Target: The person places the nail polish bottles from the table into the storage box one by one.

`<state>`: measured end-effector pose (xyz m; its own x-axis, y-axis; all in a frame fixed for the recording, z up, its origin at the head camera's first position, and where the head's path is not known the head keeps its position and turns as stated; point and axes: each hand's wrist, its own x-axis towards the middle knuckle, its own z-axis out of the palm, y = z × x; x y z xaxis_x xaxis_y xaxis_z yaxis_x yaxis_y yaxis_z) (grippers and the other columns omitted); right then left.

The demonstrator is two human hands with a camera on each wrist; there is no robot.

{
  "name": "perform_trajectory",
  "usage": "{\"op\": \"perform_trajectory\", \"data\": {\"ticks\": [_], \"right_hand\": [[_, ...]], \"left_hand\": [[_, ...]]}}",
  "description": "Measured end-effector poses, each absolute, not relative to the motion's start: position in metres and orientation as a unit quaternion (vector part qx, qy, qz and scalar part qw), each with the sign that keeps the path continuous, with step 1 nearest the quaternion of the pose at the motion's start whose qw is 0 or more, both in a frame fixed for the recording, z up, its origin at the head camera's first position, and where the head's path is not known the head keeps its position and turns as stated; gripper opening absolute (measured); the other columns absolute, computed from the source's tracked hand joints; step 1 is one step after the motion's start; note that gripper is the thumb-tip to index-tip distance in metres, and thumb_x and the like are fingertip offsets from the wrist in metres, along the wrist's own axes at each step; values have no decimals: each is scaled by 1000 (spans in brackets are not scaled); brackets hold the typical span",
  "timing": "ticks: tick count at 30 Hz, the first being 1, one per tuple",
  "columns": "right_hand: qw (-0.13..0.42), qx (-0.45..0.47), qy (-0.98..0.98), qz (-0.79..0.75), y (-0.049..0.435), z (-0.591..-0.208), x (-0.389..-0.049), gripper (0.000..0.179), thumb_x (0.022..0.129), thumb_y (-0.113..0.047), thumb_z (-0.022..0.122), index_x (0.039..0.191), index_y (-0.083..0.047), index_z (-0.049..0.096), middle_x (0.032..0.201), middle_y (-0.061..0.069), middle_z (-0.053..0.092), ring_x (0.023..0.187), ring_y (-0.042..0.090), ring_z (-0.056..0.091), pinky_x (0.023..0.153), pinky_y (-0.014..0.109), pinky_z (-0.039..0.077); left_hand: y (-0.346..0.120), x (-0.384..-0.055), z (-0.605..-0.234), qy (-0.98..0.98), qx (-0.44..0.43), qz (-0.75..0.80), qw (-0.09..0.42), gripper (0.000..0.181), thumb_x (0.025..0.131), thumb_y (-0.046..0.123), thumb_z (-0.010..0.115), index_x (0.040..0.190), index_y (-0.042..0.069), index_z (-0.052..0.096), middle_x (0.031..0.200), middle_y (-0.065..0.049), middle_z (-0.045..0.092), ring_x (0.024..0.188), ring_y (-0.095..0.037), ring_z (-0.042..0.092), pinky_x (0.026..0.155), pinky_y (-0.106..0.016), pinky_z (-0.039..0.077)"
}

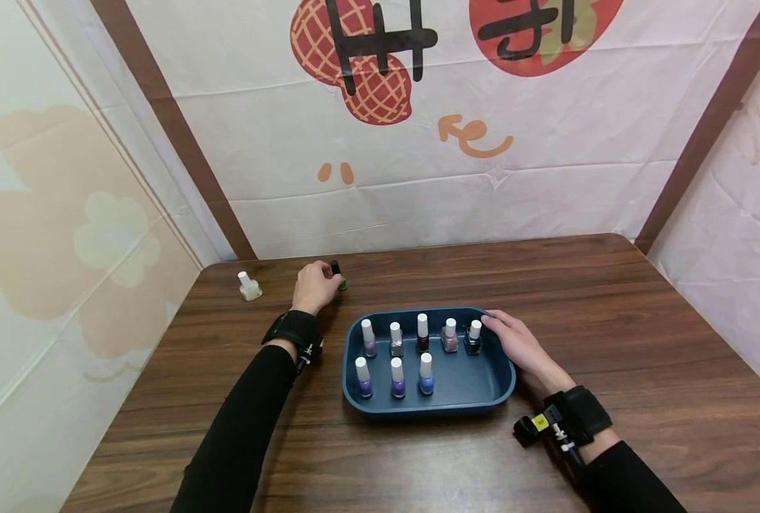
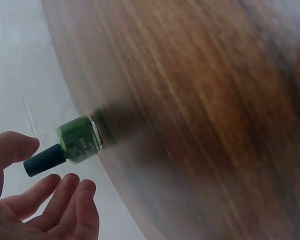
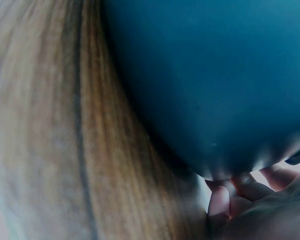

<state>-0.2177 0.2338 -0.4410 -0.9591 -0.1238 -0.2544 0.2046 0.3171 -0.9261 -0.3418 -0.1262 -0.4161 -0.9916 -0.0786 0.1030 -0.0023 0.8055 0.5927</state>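
Note:
My left hand (image 1: 315,286) is at the far side of the table beside a green nail polish bottle (image 2: 79,140) with a black cap. In the left wrist view, thumb and fingers are spread on either side of the cap, with gaps showing. The bottle stands upright on the table. My right hand (image 1: 522,343) holds the far right corner of a blue tray (image 1: 476,385), thumb at the rim and fingers against the outer wall (image 3: 205,100). Several white-capped nail polish bottles stand in the tray in two rows, including a light blue one (image 1: 426,381) and a dark one (image 1: 474,342).
A pale nail polish bottle (image 1: 250,288) with a white cap stands at the table's far left corner. The wooden table (image 1: 610,306) ends at a printed white cloth (image 1: 418,206) behind it. Another cloth panel (image 1: 33,285) runs along the left side.

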Motion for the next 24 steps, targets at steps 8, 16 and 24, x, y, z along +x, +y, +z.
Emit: {"op": "perform_trajectory", "data": {"ticks": [8, 16, 24], "right_hand": [[135, 26, 803, -580, 233, -441, -219, 51, 104, -37, 36, 145, -6, 38, 151, 18, 34, 141, 35, 29, 114, 57, 23], [137, 26, 801, -582, 233, -442, -219, 50, 104, -36, 36, 144, -7, 40, 150, 18, 36, 138, 34, 31, 113, 56, 25], [139, 28, 799, -585, 232, -442, -219, 50, 104, -37, 37, 144, -7, 40, 150, 18, 37, 138, 34, 31, 113, 57, 24]], "left_hand": [[-128, -345, -420, -946, 22, -318, 55, 38, 94, 24, 57, 123, 0, 60, 120, -19, 61, 109, -33, 58, 92, -45, 47], [-127, -348, -423, -949, 28, -309, 54, 37, 95, 25, 57, 122, 1, 60, 120, -19, 61, 106, -33, 59, 89, -44, 48], [-126, -349, -424, -952, 31, -301, 55, 35, 95, 25, 56, 119, 0, 60, 114, -19, 61, 101, -33, 59, 85, -44, 49]]}}
